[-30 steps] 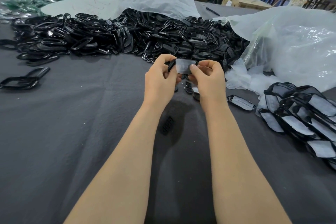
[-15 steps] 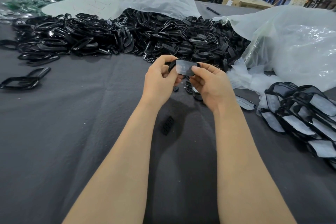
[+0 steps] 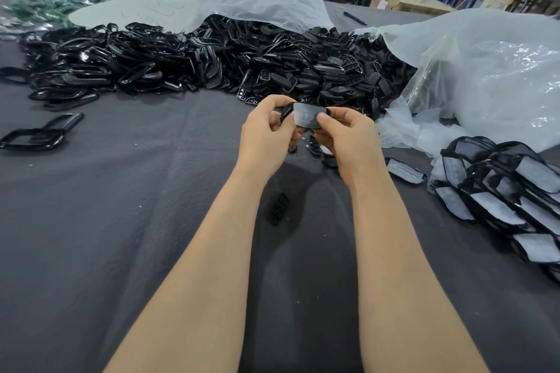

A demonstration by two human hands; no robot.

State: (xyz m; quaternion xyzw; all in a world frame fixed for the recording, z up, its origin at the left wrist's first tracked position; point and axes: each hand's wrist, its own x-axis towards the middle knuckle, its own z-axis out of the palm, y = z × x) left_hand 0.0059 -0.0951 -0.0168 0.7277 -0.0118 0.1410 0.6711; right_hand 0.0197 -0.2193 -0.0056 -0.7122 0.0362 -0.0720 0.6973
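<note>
Over mid-tabletop, left hand (image 3: 266, 133) and right hand (image 3: 348, 142) both pinch the black frame (image 3: 304, 119), raised clear, seemingly so thumbs can seat its film; finished stack (image 3: 509, 188) sits handy at the right edge.

A pile of frames (image 3: 188, 60) lies behind the hands; a stack (image 3: 512, 188) lies right; bags (image 3: 485, 70) behind it.

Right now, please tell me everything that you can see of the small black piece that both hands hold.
The black piece is a rounded, plastic-looking frame, its face covered by a pale, half-clear film with faint round marks. It is held facing the camera above the grey cloth. The left hand pinches its left end; the right hand pinches its right edge, thumb on the film.
</note>
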